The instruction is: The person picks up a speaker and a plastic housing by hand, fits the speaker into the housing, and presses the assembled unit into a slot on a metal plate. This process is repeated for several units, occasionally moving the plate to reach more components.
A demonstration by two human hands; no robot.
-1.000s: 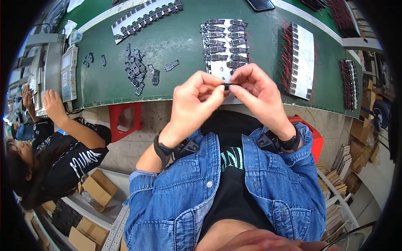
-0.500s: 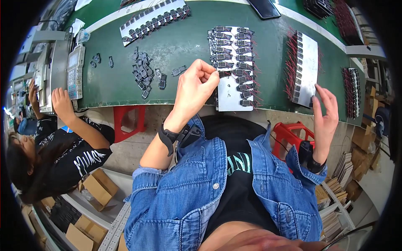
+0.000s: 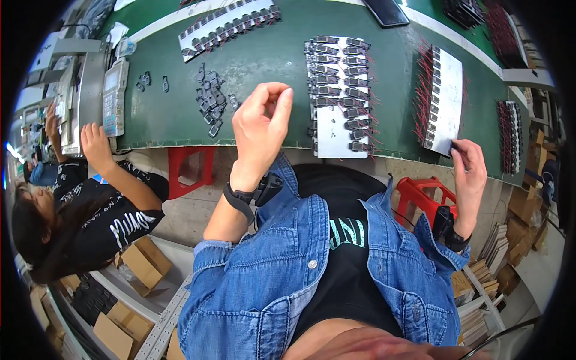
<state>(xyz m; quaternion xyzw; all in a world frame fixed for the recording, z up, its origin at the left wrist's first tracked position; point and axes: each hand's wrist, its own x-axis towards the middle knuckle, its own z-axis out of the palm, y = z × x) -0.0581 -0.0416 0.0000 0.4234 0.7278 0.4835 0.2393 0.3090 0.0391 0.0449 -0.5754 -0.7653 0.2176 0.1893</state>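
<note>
My left hand (image 3: 262,123) is raised over the table's near part, between a loose pile of small black electronic modules (image 3: 210,99) and a white plate (image 3: 342,141). Its fingers are curled with the thumb against them; whatever they hold, if anything, is hidden. Two columns of black modules (image 3: 355,95) with thin red wires lie on that plate, and its lower left part is bare. My right hand (image 3: 470,165) pinches the near corner of a second white plate (image 3: 445,102), which has a row of modules and red wires along its left side.
Another loaded plate (image 3: 204,27) lies at the back left, a black phone (image 3: 387,11) at the back. A keypad device (image 3: 113,99) stands at the left beside a co-worker's hand (image 3: 96,144). Further wired modules (image 3: 510,137) lie far right. Red stools (image 3: 423,195) stand below the table edge.
My left hand has moved left, away from the middle plate, leaving a module there. My right hand's fingers have closed onto the right plate's near corner. The whole view has shifted slightly.
</note>
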